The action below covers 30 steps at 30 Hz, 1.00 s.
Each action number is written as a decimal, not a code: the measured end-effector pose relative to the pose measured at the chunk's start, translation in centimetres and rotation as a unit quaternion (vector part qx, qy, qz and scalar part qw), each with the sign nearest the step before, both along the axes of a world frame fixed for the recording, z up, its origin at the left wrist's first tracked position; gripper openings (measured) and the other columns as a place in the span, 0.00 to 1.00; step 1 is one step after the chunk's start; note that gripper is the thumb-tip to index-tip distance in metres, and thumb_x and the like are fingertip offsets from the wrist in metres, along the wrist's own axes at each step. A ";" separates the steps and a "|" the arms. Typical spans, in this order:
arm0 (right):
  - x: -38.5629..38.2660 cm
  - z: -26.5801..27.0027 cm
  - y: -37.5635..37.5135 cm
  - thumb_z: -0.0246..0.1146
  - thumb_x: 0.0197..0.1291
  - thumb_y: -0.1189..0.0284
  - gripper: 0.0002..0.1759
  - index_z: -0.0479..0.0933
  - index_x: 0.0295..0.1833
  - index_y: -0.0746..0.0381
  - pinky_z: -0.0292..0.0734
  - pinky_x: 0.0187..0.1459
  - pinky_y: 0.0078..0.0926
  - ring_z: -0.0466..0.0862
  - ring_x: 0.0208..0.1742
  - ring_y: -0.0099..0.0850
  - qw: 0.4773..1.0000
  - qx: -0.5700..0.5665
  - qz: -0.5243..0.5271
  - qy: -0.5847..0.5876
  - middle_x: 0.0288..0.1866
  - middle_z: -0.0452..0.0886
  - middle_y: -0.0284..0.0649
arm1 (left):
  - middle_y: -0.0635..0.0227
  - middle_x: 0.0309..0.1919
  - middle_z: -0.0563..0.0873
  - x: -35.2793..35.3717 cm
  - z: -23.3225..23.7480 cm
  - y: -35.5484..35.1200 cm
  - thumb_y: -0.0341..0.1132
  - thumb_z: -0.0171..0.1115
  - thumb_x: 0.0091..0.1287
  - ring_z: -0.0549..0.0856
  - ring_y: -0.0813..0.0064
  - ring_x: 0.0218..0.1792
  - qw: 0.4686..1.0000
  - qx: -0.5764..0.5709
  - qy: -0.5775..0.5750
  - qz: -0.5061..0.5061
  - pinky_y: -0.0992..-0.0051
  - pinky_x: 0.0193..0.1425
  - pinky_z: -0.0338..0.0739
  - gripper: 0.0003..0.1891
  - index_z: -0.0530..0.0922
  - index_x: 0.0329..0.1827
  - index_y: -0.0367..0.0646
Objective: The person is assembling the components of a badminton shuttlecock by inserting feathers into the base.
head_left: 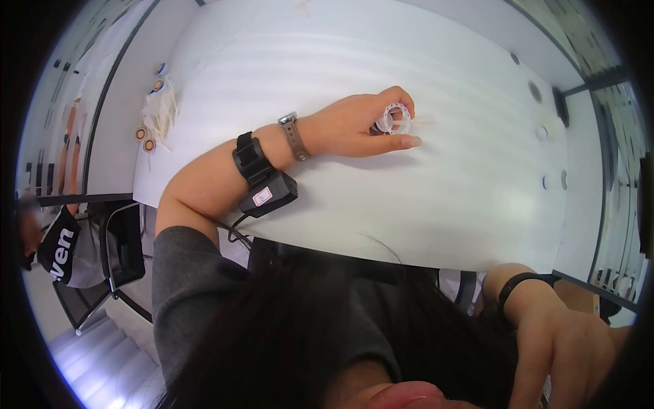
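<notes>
My left hand reaches over the white table, its thumb and fingers curled round a small white ring with a notched rim. A bit of blue shows beside the ring, and a thin pale strip sticks out to its right. A watch and a black strap with a small box are on my left arm. My right hand is raised close to the camera at the lower right, off the table. Its back faces me, and the fingertips run out of view, so what they touch is hidden.
On the left of the white table lie several small round pieces with blue or brown ends and a heap of pale strips. Small round items lie near the right panel. Low panels border the table; another person sits at far left.
</notes>
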State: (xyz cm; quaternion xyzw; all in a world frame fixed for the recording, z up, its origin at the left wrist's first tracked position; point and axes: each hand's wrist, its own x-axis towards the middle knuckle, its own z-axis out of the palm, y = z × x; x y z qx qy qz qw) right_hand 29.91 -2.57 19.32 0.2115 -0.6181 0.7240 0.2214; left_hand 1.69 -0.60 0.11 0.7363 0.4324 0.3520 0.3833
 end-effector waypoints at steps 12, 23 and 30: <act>-0.7 -0.2 -0.3 0.57 0.72 0.63 0.27 0.67 0.68 0.69 0.88 0.48 0.32 0.88 0.47 0.36 0.999 -0.037 0.013 0.001 0.42 0.88 0.43 | 0.74 0.30 0.77 0.2 0.5 -0.2 0.47 0.66 0.70 0.74 0.80 0.29 0.999 -0.032 0.017 0.005 0.77 0.36 0.71 0.22 0.69 0.56 0.44; -2.0 -0.3 -0.3 0.58 0.72 0.60 0.30 0.63 0.72 0.64 0.88 0.51 0.32 0.87 0.50 0.35 0.998 -0.056 0.017 0.008 0.45 0.88 0.43 | 0.75 0.30 0.77 0.0 0.6 -0.1 0.50 0.67 0.69 0.76 0.79 0.28 1.000 -0.016 0.018 0.001 0.76 0.35 0.71 0.23 0.69 0.55 0.45; 0.4 -1.6 -1.0 0.59 0.70 0.72 0.09 0.76 0.36 0.64 0.76 0.20 0.14 0.79 0.12 0.26 0.934 -0.070 -0.308 0.169 0.13 0.79 0.33 | 0.72 0.29 0.78 0.1 0.3 -0.1 0.49 0.67 0.69 0.77 0.75 0.26 1.000 0.007 0.011 0.001 0.75 0.34 0.72 0.23 0.69 0.55 0.45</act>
